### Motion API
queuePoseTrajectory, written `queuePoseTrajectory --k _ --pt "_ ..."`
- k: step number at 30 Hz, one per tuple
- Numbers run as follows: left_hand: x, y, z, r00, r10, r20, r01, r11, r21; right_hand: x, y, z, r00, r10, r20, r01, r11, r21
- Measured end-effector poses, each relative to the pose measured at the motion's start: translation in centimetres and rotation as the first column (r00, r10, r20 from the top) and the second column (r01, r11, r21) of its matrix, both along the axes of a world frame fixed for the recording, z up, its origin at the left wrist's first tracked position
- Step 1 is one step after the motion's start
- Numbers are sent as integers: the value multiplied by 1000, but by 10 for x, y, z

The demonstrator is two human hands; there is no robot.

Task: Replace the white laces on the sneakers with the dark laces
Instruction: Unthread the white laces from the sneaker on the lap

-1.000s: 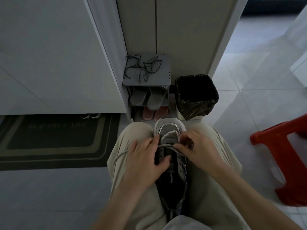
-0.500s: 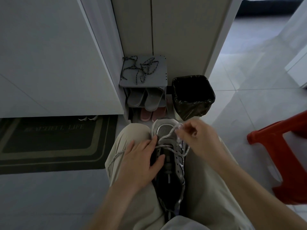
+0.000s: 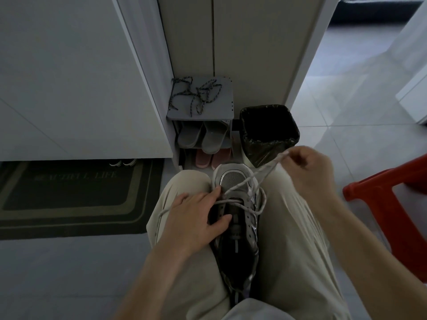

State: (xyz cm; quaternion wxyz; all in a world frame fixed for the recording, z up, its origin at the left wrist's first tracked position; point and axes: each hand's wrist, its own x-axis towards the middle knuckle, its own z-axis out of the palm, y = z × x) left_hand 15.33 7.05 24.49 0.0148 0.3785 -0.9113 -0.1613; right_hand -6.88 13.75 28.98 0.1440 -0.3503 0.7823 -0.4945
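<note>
Snugly between knees in creased beige trousers sits a grey mesh sneaker (image 3: 231,180) with glossy side panels. The left hand (image 3: 196,215) lies on it with fingers spread flat, while the right hand (image 3: 307,165) pinches the woven white lace (image 3: 269,173) taut above the toe. Beyond, speckled dark laces (image 3: 196,93) lie tangled on a small grey shoe rack (image 3: 225,105) beside a bin (image 3: 263,155) lined with crinkled black plastic, on glossy pale floor tiles (image 3: 346,135).
</note>
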Motion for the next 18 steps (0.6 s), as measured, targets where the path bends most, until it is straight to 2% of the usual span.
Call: queuePoseTrajectory --k 1,3,6,8,13,16,18 --pt "0 0 0 1000 2 -6 -2 1000 2 -6 0 5 1000 -19 -8 19 1000 -12" --pt "2 0 -1 1000 4 -20 -4 1000 4 -9 2 1 999 46 -19 -44 995 90" --pt "3 0 -4 999 10 -44 -9 1000 11 -1 12 -17 946 323 28 -310 874 373" --pt "3 -1 -6 998 12 -64 -11 1000 9 11 15 -24 901 415 129 -432 818 380" --pt "3 -1 -10 997 4 -74 -4 1000 1 40 14 -38 925 378 33 -375 895 241" --pt "2 -1 -9 998 6 -66 -6 1000 1 42 12 -40 912 398 -98 -351 881 317" --pt "3 -2 -7 998 4 -61 -4 1000 -2 30 9 -31 934 326 -148 -272 915 299"
